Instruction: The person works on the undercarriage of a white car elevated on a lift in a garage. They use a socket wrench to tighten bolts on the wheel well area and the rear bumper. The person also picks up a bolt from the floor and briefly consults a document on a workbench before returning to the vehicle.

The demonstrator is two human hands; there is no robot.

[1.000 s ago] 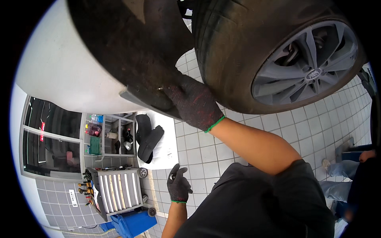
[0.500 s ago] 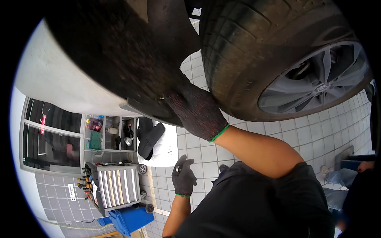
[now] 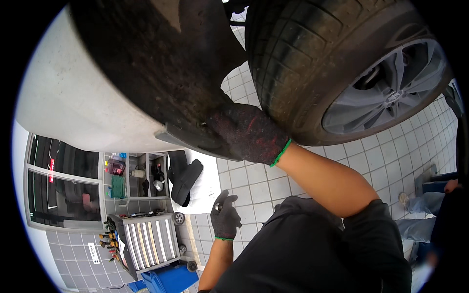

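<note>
My right hand (image 3: 250,133), in a dark knit glove with a green cuff, reaches up to the lower edge of the dark wheel arch liner (image 3: 161,83). Its fingers are bent against the liner and blend into the dark surface, so what they grip is hidden. A small fastener (image 3: 203,124) shows on the liner beside the fingertips. Just right of this hand hangs the car wheel (image 3: 298,73), its tyre close to the glove. Lower down, my left hand (image 3: 225,219), gloved alike, is closed around a small round metal piece (image 3: 218,207), its index finger and thumb partly raised.
The white car body panel (image 3: 88,107) curves along the left. Below stand a grey tool cart (image 3: 151,239), a blue bin (image 3: 171,278) and an open shelf (image 3: 139,176). A black bent part (image 3: 185,178) lies on a white surface. Another person's legs (image 3: 420,215) are at the right.
The view has shifted slightly, showing more of the white panel. My right hand sits a little further right, and the fastener beside its fingers is more visible. My left hand keeps its hold.
</note>
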